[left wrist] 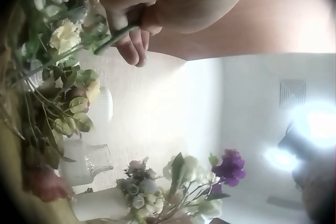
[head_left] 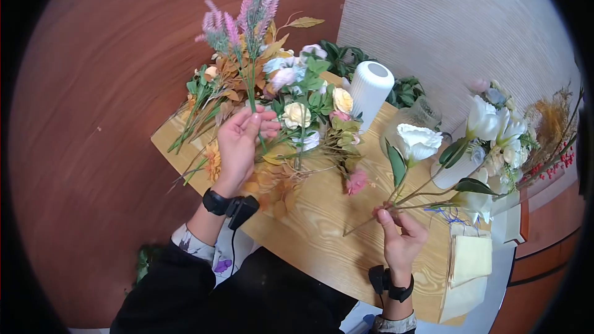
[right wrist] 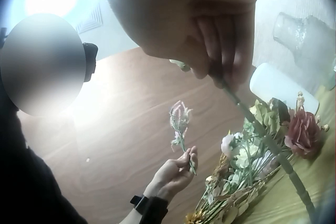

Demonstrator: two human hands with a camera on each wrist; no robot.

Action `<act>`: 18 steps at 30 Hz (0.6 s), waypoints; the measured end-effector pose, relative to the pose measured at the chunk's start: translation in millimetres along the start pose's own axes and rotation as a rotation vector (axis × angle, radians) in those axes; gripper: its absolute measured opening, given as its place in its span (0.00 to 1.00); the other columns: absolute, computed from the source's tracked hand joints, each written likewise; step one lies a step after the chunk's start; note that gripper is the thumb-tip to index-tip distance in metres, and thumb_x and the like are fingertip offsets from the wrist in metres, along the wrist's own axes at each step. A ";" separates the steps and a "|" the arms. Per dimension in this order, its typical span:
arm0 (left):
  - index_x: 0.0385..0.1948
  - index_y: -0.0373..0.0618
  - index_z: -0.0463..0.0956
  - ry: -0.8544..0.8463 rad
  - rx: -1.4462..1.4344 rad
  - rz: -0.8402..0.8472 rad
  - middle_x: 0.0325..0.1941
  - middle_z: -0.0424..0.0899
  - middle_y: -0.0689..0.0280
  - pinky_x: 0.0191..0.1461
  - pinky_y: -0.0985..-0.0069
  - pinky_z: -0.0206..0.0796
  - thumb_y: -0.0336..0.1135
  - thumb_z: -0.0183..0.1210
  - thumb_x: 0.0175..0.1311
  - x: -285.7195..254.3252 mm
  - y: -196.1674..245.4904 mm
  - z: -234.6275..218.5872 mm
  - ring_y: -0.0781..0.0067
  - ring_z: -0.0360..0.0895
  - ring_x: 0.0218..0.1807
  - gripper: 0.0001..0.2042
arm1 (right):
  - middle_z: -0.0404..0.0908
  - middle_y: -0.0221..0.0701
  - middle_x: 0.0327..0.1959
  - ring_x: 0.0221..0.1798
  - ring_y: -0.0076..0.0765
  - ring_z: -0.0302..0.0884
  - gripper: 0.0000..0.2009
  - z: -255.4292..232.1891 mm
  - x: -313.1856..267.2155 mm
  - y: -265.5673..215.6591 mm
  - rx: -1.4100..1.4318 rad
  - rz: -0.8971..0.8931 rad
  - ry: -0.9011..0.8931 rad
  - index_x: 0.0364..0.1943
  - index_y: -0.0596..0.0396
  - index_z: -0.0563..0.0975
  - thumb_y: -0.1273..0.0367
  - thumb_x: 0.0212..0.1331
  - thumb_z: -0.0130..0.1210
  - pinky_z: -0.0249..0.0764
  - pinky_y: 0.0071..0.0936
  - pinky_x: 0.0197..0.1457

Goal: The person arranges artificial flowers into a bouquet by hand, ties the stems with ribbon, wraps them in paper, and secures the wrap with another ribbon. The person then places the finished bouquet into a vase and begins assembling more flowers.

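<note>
My left hand pinches the green stem of a pink and purple artificial lavender spray between thumb and fingers, holding it upright over the left of the table. In the left wrist view the lower stem sticks out past the fingers. On the right, my right hand pinches the brown stem of a branched white artificial flower with dark green leaves. Its blooms fan out up and to the right, and the stem's bare end points down towards the table.
Beneath the left hand lies a heap of artificial flowers, with a cream rose and a pink flower. Behind stand a white ribbed cylinder and a clear glass vase. Folded cream cloths lie at the table's right edge.
</note>
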State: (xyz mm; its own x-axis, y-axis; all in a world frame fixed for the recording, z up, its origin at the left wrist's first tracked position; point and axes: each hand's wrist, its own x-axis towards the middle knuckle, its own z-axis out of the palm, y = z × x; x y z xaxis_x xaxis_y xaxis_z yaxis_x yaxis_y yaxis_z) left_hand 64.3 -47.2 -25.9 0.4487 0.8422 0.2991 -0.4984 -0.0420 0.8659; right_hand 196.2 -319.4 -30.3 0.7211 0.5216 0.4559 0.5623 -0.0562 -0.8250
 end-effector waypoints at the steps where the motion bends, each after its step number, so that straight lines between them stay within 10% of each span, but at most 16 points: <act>1: 0.43 0.31 0.68 0.005 0.004 0.004 0.39 0.78 0.54 0.41 0.77 0.73 0.28 0.46 0.65 1.8 0.8 -5.1 0.70 0.79 0.36 0.10 | 0.79 0.36 0.19 0.21 0.23 0.73 0.05 2.2 0.2 0.6 0.019 -0.021 0.038 0.25 0.64 0.79 0.76 0.46 0.61 0.67 0.17 0.28; 9: 0.40 0.29 0.69 -0.122 0.190 -0.306 0.38 0.78 0.53 0.41 0.76 0.74 0.24 0.46 0.63 -13.6 -37.2 -6.7 0.67 0.79 0.37 0.08 | 0.79 0.36 0.20 0.22 0.24 0.74 0.05 5.3 -0.7 -3.1 -0.012 -0.015 0.020 0.25 0.64 0.79 0.75 0.46 0.61 0.67 0.18 0.29; 18: 0.39 0.29 0.71 0.090 0.642 -0.029 0.29 0.79 0.60 0.31 0.81 0.69 0.23 0.51 0.58 66.6 -31.7 -78.1 0.74 0.77 0.29 0.09 | 0.80 0.36 0.21 0.22 0.25 0.75 0.05 -9.1 -5.0 0.5 -0.022 -0.044 0.041 0.25 0.64 0.79 0.75 0.46 0.61 0.68 0.18 0.29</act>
State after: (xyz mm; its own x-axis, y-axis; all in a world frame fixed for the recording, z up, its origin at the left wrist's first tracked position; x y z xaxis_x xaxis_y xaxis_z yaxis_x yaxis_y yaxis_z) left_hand 52.0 52.2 -64.8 0.3771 0.8886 0.2612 0.0684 -0.3079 0.9489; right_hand 196.6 -329.8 -30.0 0.7113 0.4885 0.5054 0.6022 -0.0527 -0.7966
